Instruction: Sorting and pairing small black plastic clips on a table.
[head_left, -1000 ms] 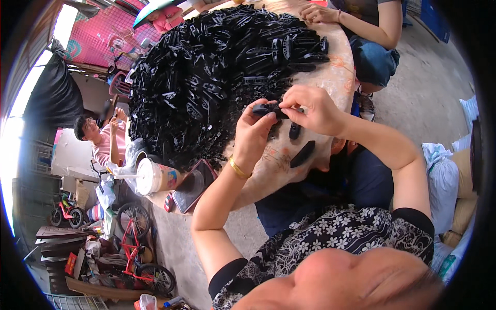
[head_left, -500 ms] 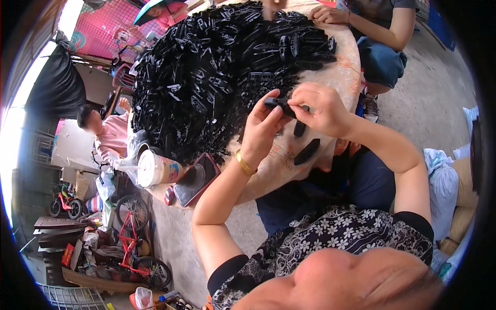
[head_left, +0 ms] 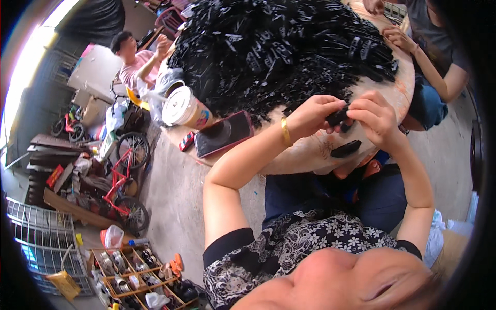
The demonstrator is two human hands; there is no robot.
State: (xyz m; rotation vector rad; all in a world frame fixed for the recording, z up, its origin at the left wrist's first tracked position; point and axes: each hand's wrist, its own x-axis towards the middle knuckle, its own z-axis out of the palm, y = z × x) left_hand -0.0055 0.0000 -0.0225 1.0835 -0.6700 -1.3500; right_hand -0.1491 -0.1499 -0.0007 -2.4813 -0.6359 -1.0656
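My left hand (head_left: pixel 313 112) and my right hand (head_left: pixel 377 118) meet over the near edge of a round wooden table (head_left: pixel 302 155). Both pinch one small black plastic part (head_left: pixel 338 115) between their fingertips. A gold bangle sits on my left wrist. Another black part (head_left: pixel 345 149) lies flat on the wood just below my hands. A big heap of the same black plastic parts (head_left: pixel 279 46) covers most of the tabletop beyond my hands.
A phone in a red case (head_left: pixel 223 134) and a lidded paper cup (head_left: pixel 183 108) lie at the table's left edge. One person (head_left: pixel 431 67) sits at the far right, hands at the heap; another person (head_left: pixel 137 59) sits at the left. Bicycles and crates crowd the floor on the left.
The camera view has swung, so the table and heap sit further right and higher. My two hands stay together on the small black part and have turned it slightly.
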